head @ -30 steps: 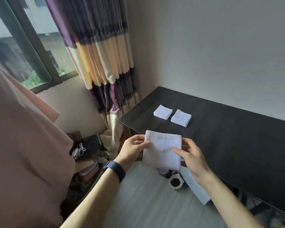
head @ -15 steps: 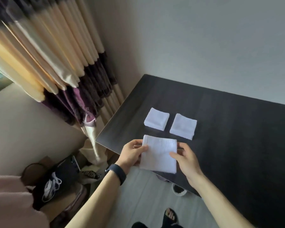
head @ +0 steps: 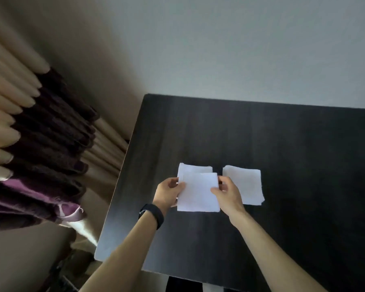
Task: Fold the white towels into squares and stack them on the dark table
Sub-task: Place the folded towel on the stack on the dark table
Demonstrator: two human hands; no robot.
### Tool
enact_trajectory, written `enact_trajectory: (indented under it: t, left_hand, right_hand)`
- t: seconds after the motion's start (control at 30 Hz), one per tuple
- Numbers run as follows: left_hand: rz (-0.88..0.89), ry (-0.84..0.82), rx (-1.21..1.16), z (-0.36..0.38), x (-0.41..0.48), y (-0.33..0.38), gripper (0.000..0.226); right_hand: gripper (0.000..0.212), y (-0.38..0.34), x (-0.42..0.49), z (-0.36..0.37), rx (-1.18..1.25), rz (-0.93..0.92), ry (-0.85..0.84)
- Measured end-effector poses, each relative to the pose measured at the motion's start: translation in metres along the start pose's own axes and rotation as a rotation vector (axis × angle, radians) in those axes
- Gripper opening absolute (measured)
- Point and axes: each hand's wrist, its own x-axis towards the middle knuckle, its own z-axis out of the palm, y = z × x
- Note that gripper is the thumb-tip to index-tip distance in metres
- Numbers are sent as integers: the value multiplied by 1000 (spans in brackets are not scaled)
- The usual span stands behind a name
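Folded towel (head: 198, 192) is now over the worktop (head: 282, 144). A second ago we had it off the near edge, above the floor. Left hand (head: 170, 192) pinches its left edge and right hand (head: 228, 194) its right edge, with the fingers (head: 223, 182) curled round the cloth. The towel overlaps the left folded square (head: 195, 168) from the near side; we can't tell if they touch yet. The right folded square (head: 244, 184) lies just beside, untouched. We read this as the placing step, with the third towel headed for the left pile. Likely next: line up edges, lower, let go.
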Motion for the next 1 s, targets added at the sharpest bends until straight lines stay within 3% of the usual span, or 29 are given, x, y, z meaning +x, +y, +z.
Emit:
enact_trajectory:
  t: [0.33,0.53,0.73,0.83,0.93,1.0]
  left_hand:
    - [-34,-52,213,-9,94,-3,35]
    - [9,-24,194,-9,96,-11,13]
    - [47,10,184,-9,101,-10,13]
    - [185,41,364,-9,93,-11,24]
    - [548,176,756,-14,87,-26,51]
    - [789,201,974,-16,89,-36,64]
  right_hand:
    - [37,5,65,39,-147,132,119]
    - [39,6,69,47,-203,132,160]
    - [39,9,69,55,-267,126,197]
    - [41,8,59,57,-299,29,285]
    - [45,15,43,62,-319,-72,385]
    - [48,26,36,71,-461,-206,428]
